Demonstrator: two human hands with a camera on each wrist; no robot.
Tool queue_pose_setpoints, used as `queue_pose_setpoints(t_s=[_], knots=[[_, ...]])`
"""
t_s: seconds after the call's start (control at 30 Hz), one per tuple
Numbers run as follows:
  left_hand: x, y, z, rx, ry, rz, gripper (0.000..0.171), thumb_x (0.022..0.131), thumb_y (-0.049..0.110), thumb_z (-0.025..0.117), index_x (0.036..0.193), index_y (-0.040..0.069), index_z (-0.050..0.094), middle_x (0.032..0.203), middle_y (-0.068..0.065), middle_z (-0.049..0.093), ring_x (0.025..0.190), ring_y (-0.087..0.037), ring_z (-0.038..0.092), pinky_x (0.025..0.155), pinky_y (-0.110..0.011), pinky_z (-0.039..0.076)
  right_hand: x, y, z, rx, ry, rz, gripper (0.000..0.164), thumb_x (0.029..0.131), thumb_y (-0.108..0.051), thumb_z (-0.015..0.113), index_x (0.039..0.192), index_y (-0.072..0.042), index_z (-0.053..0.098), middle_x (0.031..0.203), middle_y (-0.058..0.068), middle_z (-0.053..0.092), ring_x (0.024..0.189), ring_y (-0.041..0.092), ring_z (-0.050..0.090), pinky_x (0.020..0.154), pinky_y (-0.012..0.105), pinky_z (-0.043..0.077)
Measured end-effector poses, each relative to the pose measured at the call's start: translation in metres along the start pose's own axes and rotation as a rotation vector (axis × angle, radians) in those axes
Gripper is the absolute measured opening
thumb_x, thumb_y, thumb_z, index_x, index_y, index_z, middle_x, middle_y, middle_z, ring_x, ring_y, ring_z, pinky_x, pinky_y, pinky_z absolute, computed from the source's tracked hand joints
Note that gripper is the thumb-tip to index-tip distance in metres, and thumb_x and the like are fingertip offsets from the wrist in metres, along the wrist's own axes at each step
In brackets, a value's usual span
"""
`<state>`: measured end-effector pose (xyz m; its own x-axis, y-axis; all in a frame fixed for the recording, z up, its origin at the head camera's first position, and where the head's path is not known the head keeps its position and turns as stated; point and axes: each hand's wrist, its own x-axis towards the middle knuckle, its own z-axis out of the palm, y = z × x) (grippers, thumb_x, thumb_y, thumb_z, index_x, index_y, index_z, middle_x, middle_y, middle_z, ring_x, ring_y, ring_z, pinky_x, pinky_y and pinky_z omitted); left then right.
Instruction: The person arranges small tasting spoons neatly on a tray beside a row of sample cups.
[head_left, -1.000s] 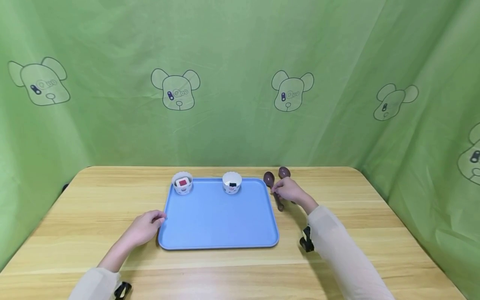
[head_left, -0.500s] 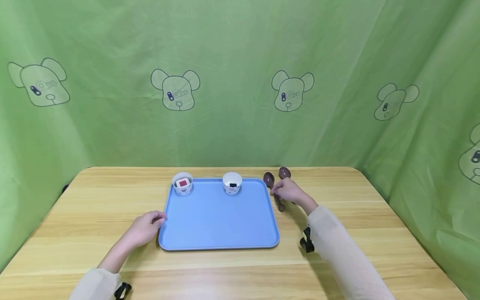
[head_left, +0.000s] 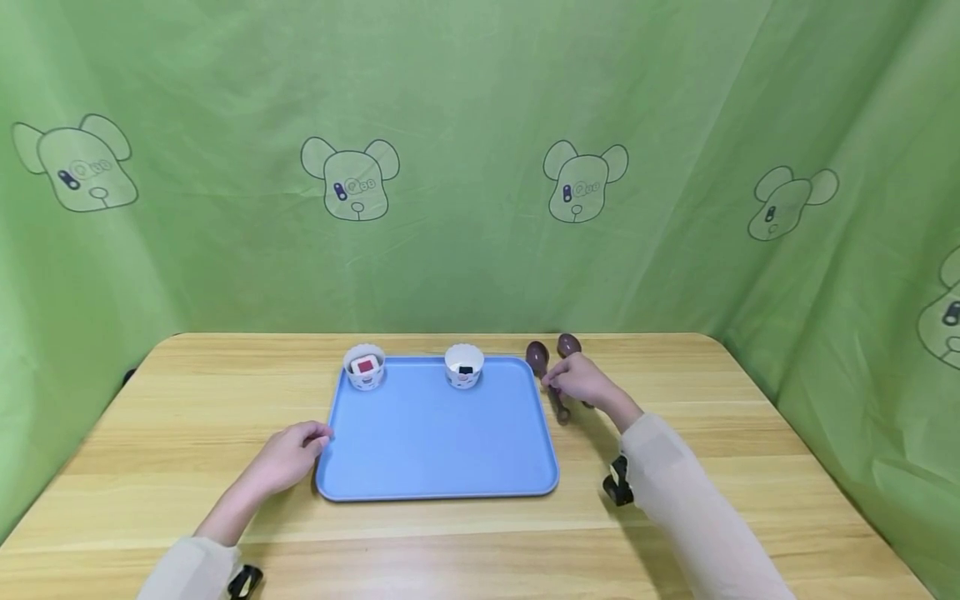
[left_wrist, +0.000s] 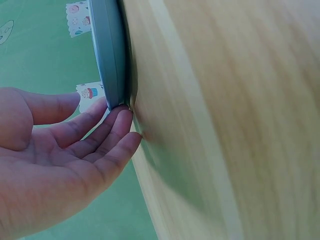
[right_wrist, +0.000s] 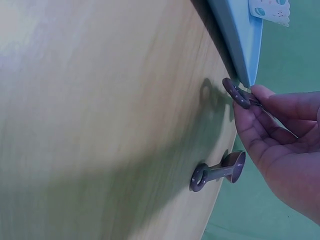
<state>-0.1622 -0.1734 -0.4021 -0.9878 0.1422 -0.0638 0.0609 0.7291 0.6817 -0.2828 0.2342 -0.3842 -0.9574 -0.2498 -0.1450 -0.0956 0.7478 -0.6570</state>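
Green curtain (head_left: 480, 275), wooden worktop (head_left: 420, 550), a spoon in the right hand (head_left: 583, 379)

The curtain, printed with bear faces, hangs behind the far edge of the worktop and along both sides. A blue tray (head_left: 435, 433) lies in the middle. At its far left corner stands the left cup (head_left: 366, 382), with a white block (head_left: 356, 367) in it that bears a red patch; the right cup (head_left: 462, 380), also at the far edge, contains something dark (head_left: 466, 370).

Just right of the tray is the left spoon (head_left: 537, 357), its handle pinched between the right hand's thumb and fingers. The right spoon (head_left: 569, 344) lies beyond that hand, which covers part of both handles in the head view. The left hand (head_left: 288, 454) is relaxed at the tray's left edge.

The left wrist view shows what the head view hides: those fingertips touch the tray's edge from below, thumb apart. It also shows a cupcake print on a cup. The right wrist view shows the held handle's ring end raised clear of its shadow, and the right spoon's own ring handle; there the held bowl is hidden, while the head view shows it.
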Motion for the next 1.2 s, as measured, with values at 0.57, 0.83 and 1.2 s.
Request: queue_pose_setpoints(t_s=[0.57,0.83,1.2], knots=[[0.000,0.002,0.000,0.013,-0.008,-0.010,0.025,0.093,0.005,0.045,0.110,-0.009,0.057,0.109,-0.026,0.057,0.105,-0.042,0.051,0.087,-0.051,0.043,-0.008,-0.008,-0.006,0.036,-0.014,0.001,0.024,0.085,0.003,0.046,0.098,0.011,0.065,0.098,0.022,0.064,0.075,0.023,0.061,0.073,0.039,0.050],[-0.002,0.003,0.001,0.016,0.003,0.003,0.025,0.092,0.004,0.045,0.109,-0.009,0.058,0.109,-0.026,0.057,0.105,-0.041,0.051,0.088,-0.051,0.042,-0.010,-0.012,-0.005,0.039,-0.008,-0.013,0.024,0.083,0.003,0.048,0.097,0.011,0.065,0.096,0.021,0.065,0.074,0.021,0.060,0.074,0.040,0.050],[-0.001,0.002,0.003,0.022,0.011,0.005,0.024,0.092,0.003,0.045,0.109,-0.009,0.058,0.108,-0.025,0.058,0.104,-0.041,0.052,0.088,-0.051,0.043,-0.008,-0.013,0.002,0.064,-0.008,-0.023,0.022,0.082,0.006,0.048,0.094,0.011,0.066,0.093,0.021,0.066,0.070,0.019,0.061,0.071,0.040,0.051]])
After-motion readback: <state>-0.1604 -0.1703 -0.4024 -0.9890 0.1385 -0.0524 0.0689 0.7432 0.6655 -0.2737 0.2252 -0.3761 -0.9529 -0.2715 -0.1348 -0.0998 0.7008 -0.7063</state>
